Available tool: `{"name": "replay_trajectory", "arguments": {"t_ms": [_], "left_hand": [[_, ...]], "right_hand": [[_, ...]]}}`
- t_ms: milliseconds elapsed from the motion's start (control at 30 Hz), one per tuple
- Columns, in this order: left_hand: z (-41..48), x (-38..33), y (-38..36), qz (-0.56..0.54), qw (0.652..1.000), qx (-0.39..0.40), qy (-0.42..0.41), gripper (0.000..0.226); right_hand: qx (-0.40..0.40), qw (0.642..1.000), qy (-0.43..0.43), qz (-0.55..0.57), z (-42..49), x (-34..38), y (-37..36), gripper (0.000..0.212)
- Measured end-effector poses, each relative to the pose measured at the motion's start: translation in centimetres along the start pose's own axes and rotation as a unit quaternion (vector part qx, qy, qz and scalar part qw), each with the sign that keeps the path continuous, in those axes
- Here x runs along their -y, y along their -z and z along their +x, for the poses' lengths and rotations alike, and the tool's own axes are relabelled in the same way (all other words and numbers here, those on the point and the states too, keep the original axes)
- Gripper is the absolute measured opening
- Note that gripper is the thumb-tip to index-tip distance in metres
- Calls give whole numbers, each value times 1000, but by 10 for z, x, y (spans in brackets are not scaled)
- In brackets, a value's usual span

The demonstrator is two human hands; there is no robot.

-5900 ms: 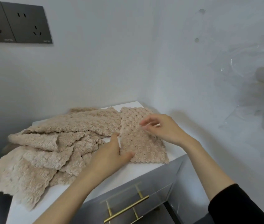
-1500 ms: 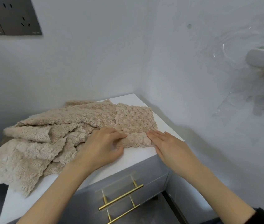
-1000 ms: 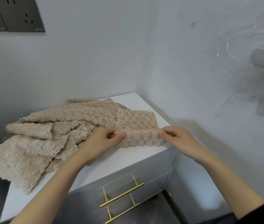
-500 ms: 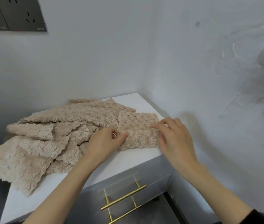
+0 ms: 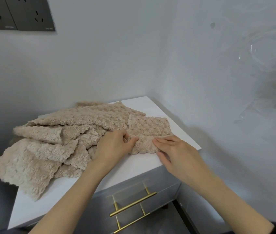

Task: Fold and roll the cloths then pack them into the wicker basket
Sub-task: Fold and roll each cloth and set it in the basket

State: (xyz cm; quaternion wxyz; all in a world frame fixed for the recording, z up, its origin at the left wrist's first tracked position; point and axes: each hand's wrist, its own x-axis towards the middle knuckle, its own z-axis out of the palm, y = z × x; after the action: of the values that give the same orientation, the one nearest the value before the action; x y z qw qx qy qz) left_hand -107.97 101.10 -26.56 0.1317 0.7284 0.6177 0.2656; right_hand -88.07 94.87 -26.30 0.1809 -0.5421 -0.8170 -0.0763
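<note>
Near the frame's centre, I see a beige cloth [image 5: 149, 127] lying half rolled on a white cabinet top [image 5: 130, 166]. My left hand [image 5: 115, 147] pinches the roll's left end; my right hand [image 5: 177, 151] presses flat fingers on its right end. Left of it lies a heap of cloths [image 5: 46, 146]. Gold drawer handles [image 5: 132, 205] sit below.

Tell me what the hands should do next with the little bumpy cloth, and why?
Probably push the roll one turn farther toward the wall. The small cloth has its near edge already curled into a short roll, the left hand pinches its left end, the right hand lies flat on its right end, and a flat stretch lies beyond.
</note>
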Motion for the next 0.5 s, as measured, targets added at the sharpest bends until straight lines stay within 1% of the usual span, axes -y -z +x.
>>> {"name": "replay_trajectory", "arguments": {"t_ms": [67,100,167,233,300,367,500], "left_hand": [[-2,-1,1,15,1000,-7,-7,31],[-4,-1,2,23,999,-17,-24,29],[-7,-2,2,39,994,-47,-90,24],[-11,-3,4,54,981,-75,-172,19],[-15,-5,7,66,968,-80,-227,16],[-16,-3,12,56,969,-65,-230,21],[-17,2,16,91,974,25,-206,48]], "right_hand": [[-2,1000,-17,1,-2,-8,3,37],[-2,1000,-26,-8,-3,-10,5,37],[11,999,-42,-15,-4,-11,6,41],[24,998,-53,-1,-4,-11,7,43],[33,997,-66,8,-4,-13,9,46],[39,996,-74,16,-3,-15,10,48],[68,995,-67,42,-2,-23,9,50]]}}
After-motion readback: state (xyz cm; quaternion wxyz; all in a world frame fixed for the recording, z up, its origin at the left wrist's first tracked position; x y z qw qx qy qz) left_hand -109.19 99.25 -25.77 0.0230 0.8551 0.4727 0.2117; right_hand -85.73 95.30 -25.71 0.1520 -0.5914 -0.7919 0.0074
